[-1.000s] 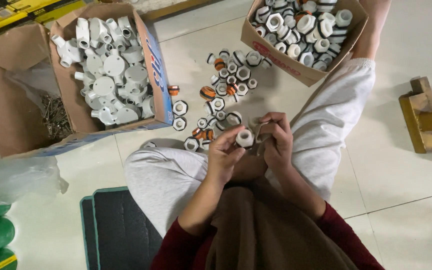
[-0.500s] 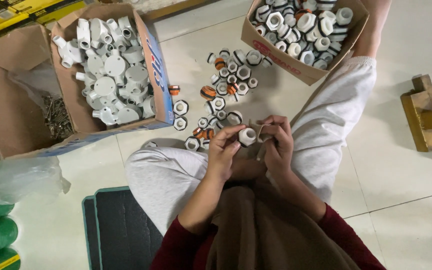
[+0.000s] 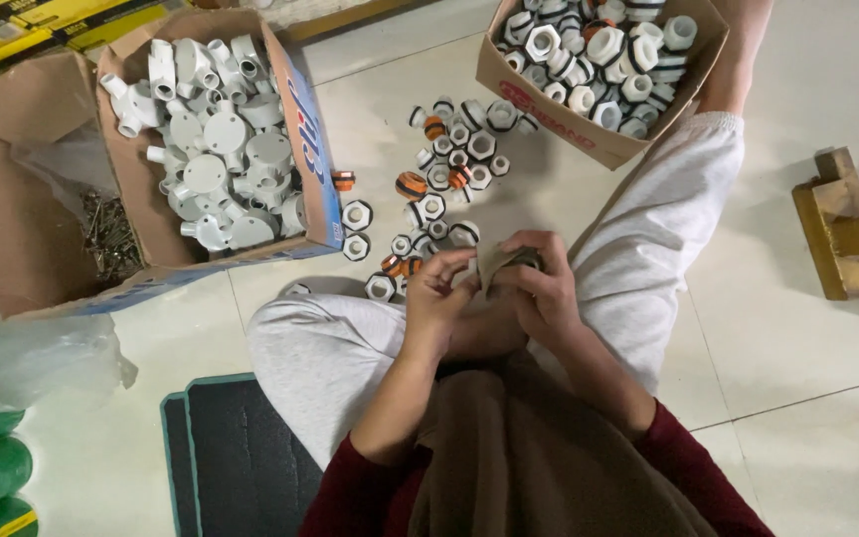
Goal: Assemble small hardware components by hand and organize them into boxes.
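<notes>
Filling the frame's upper left, a cardboard box (image 3: 305, 129) holds white junction fittings; loose white nuts (image 3: 439, 179) scatter at upper centre. Just below, left hand (image 3: 439, 298) and right hand (image 3: 539, 288) pinch one small fitting (image 3: 494, 264), mostly hidden.

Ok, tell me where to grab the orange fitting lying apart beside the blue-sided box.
Take the orange fitting across its ribbed outer ring, from above. It lies alone on the tile floor, hard against the blue-sided box on one side, so the fingers probably fit best along the box wall rather than toward it.
</notes>
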